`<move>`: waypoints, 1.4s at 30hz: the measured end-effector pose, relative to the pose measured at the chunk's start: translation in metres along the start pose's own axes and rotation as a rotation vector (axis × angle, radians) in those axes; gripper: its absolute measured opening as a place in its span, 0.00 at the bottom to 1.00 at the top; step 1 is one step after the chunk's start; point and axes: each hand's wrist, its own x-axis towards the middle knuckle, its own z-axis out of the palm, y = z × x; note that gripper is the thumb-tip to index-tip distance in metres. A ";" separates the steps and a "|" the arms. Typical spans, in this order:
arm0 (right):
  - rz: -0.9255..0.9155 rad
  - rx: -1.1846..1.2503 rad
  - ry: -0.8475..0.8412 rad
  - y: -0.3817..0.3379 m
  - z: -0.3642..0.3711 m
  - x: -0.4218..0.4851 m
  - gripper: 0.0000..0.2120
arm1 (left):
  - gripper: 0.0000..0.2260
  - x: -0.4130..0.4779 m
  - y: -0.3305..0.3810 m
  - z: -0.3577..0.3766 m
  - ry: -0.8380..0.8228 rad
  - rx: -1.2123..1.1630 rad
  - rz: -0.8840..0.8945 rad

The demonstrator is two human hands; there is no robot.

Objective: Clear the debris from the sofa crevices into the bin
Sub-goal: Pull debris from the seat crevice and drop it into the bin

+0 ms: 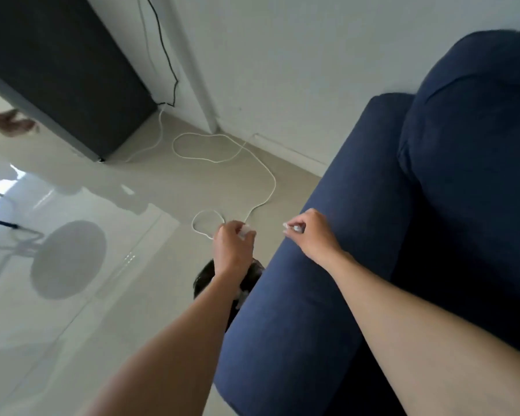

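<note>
Left hand (233,249) pinching white scraps (244,230) above the bin (203,279); right hand (309,232), at three o'clock, pinching more. Dropping both is remaining; crevices hidden.

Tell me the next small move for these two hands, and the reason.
Probably open the left hand and let its white scrap fall: that hand hangs over the floor beside the sofa arm, roughly above the dark bin. The right hand, pinching another white bit, is over the arm and should follow.
</note>
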 end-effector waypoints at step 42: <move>0.308 -0.086 0.118 0.226 -0.192 -0.170 0.24 | 0.19 -0.225 0.138 0.221 -0.498 0.495 0.371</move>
